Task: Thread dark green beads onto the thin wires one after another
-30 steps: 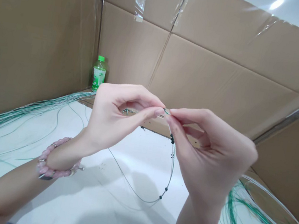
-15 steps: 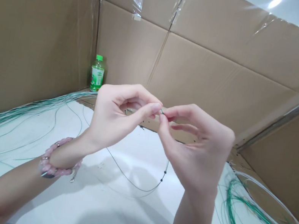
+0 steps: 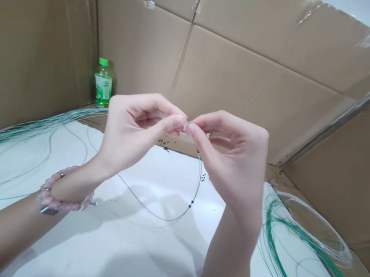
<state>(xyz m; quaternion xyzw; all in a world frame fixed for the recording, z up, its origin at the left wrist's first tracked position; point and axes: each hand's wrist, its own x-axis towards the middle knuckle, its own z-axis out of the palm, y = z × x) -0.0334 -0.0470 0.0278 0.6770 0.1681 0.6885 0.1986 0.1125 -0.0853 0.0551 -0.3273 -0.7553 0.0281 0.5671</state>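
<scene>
My left hand (image 3: 134, 132) and my right hand (image 3: 233, 159) are raised above the white table (image 3: 137, 249), fingertips meeting in the middle. Both pinch the same thin green line (image 3: 171, 217) where the thumbs and forefingers touch. The line hangs down from the pinch in a loop and carries small dark beads (image 3: 191, 203). A pink bead bracelet (image 3: 60, 197) is on my left wrist. What exactly sits between the fingertips is too small to make out.
Bundles of green line lie along the table's left side (image 3: 10, 134) and coil on the right (image 3: 297, 254). A green drink bottle (image 3: 103, 83) stands in the back left corner. Taped cardboard walls (image 3: 253, 74) enclose the table on three sides.
My right hand has closed in and curled tighter against the left. Both hands sit slightly higher and further left in view, as the camera has swung right. The hanging loop has shortened.
</scene>
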